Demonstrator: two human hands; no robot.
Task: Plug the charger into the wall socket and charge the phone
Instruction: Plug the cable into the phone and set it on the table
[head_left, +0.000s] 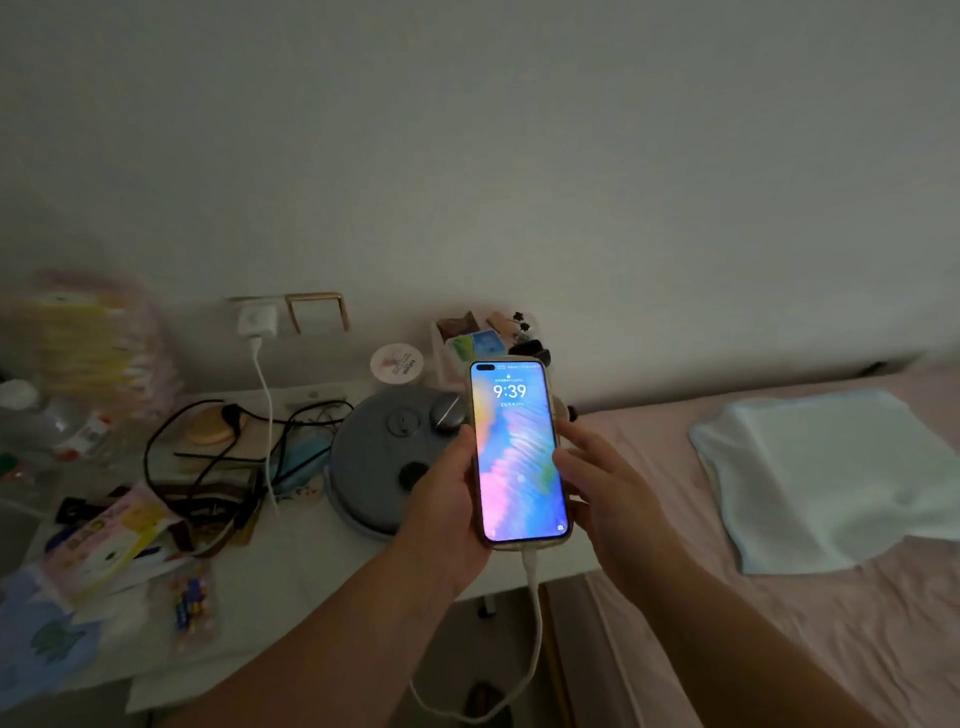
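Observation:
A phone (517, 452) with a lit colourful screen reading 9:39 is held upright in the middle of the view. My left hand (441, 499) grips its left edge and back. Fingers of my right hand (597, 478) touch its right edge. A white cable (535, 618) is plugged into the phone's bottom and loops down below the table edge. The white charger (257, 319) sits in the wall socket at the back left, with the cable (265, 415) hanging from it down across the table.
The white bedside table (311, 561) holds a round grey device (384, 457), black cords (208, 457), packets and a small round jar (396, 362). A second socket frame (317, 312) is beside the charger. A bed with a pale folded cloth (831, 478) lies right.

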